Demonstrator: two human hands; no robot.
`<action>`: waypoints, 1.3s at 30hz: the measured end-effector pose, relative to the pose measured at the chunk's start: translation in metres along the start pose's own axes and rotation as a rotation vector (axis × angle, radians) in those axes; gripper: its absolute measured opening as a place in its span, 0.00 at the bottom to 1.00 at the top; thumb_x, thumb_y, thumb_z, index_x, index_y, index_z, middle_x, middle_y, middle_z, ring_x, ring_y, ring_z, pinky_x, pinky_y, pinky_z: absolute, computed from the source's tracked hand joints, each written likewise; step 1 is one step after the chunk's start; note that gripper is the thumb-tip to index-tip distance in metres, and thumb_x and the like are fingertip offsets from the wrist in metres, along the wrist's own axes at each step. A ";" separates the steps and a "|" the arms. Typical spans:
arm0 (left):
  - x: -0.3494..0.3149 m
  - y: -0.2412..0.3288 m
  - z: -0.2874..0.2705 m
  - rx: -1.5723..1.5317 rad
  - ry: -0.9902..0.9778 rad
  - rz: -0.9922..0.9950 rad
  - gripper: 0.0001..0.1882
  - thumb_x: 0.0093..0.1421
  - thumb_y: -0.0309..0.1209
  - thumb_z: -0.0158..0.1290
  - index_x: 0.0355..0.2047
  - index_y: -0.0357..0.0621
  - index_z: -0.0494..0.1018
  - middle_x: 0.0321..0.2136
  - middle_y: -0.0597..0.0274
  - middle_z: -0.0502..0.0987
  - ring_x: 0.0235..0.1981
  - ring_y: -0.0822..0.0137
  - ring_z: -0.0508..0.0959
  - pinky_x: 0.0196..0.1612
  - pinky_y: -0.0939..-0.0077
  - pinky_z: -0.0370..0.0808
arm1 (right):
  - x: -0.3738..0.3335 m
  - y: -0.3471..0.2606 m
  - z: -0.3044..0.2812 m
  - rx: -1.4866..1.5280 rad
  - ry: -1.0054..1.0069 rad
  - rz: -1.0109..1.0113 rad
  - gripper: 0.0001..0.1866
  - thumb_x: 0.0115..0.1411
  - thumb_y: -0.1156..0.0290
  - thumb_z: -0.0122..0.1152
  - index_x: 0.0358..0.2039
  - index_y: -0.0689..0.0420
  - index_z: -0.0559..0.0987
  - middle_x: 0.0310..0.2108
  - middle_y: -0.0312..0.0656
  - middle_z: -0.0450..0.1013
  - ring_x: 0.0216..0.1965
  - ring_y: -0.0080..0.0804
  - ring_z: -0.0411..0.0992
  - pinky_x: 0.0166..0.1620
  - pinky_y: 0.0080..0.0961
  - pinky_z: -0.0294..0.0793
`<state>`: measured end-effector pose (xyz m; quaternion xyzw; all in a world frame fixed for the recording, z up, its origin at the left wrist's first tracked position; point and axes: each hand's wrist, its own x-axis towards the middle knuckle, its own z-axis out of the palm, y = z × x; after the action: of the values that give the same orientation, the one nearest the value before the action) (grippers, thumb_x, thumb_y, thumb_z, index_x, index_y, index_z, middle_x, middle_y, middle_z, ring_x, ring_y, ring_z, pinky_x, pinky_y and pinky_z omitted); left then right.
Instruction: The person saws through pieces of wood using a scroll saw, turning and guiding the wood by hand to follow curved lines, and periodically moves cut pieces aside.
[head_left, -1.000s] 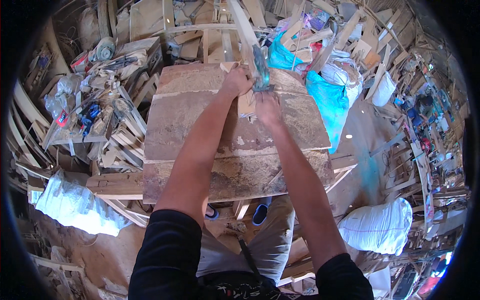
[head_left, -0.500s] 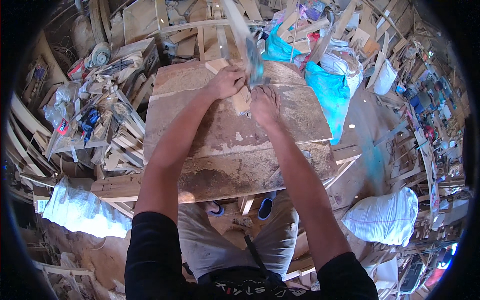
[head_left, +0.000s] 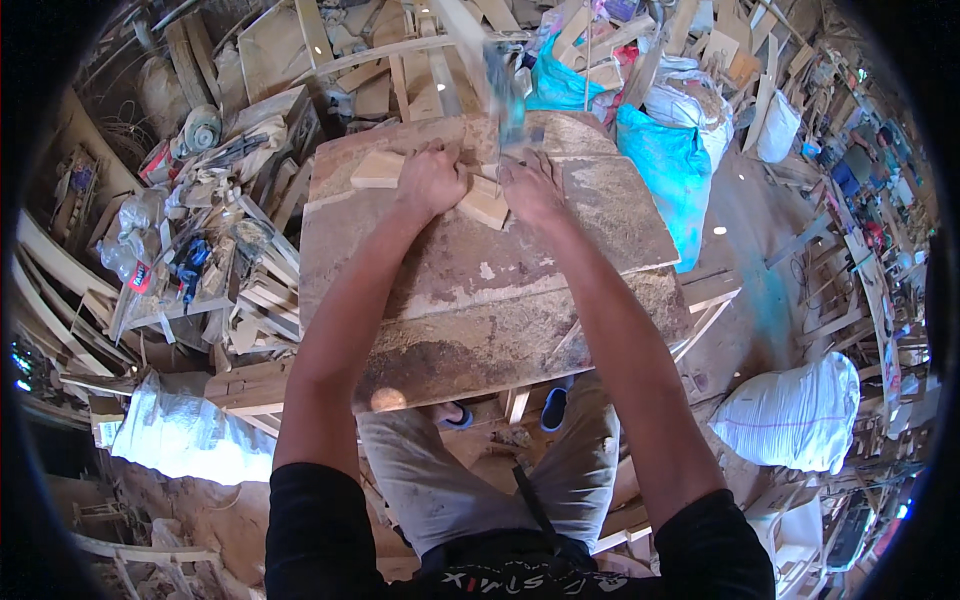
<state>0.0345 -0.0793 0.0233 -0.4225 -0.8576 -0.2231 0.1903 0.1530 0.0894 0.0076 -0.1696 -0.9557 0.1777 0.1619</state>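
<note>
A short, pale wooden block point(head_left: 484, 206) lies at a slant on the worn work table point(head_left: 450, 330). My left hand point(head_left: 432, 180) is closed over its middle, so the block shows on both sides of the fingers. At the block's right end, my right hand point(head_left: 535, 188) presses with bent fingers; its fingertips are partly hidden. Between my hands stands the narrow blade of what looks like a bandsaw, under a blue-grey blade guide point(head_left: 505, 90). The guide is blurred, and the cut itself is hard to make out.
Sawdust covers parts of the table. A turquoise sack point(head_left: 672, 180) stands off its right edge and a stuffed white sack point(head_left: 790, 415) lower right. On the left, a cluttered side bench point(head_left: 190, 305) holds a blue power tool point(head_left: 190, 265) and a plastic bottle point(head_left: 125, 262). Wood offcuts lie all around.
The wooden block has turned so that its far end now points more to the left. My left hand has moved left and slightly nearer with it. My right hand stays by the blade.
</note>
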 end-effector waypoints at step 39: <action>-0.090 0.008 -0.075 0.121 -0.274 0.097 0.31 0.70 0.52 0.53 0.73 0.71 0.68 0.62 0.54 0.73 0.63 0.49 0.73 0.66 0.49 0.70 | -0.008 0.013 0.003 -0.046 -0.022 -0.098 0.28 0.79 0.47 0.36 0.70 0.37 0.76 0.78 0.57 0.54 0.80 0.55 0.47 0.80 0.53 0.35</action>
<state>0.1026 -0.1733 0.0409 -0.4776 -0.8660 -0.1019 0.1073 0.1629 0.0968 -0.0019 -0.1243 -0.9684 0.1496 0.1558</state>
